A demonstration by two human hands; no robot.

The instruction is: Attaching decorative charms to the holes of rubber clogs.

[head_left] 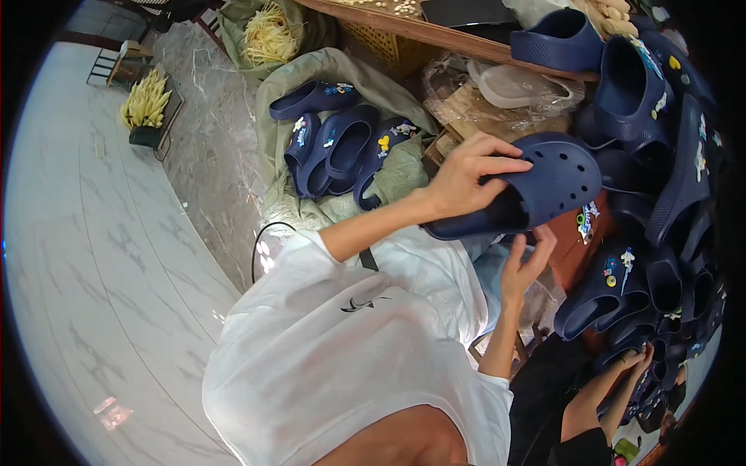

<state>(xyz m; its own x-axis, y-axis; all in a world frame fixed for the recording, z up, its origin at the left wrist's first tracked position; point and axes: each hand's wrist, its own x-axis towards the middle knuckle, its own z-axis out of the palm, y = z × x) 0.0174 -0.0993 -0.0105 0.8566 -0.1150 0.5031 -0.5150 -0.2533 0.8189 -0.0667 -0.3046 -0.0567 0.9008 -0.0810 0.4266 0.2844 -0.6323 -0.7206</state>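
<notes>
A navy blue clog with rows of round holes [561, 175] is held up in front of me, its toe pointing right. My left hand [475, 175] grips it at the opening, thumb inside and fingers over the upper. No charms show on its visible upper. Just below the clog's lower edge is my right hand [528, 264], thumb and fingers apart, fingertips at or near the rim; whether they touch it I cannot tell. Beside it, small colourful charms [587, 223] show against a reddish-brown surface [566, 255].
Several charm-decorated navy clogs [350, 144] lie in a green sack [291, 74] on the left. More clogs [668, 272] are piled along the right. Another person's hands [628, 361] work at the lower right. A clear plastic bag [509, 85] sits beyond my hands.
</notes>
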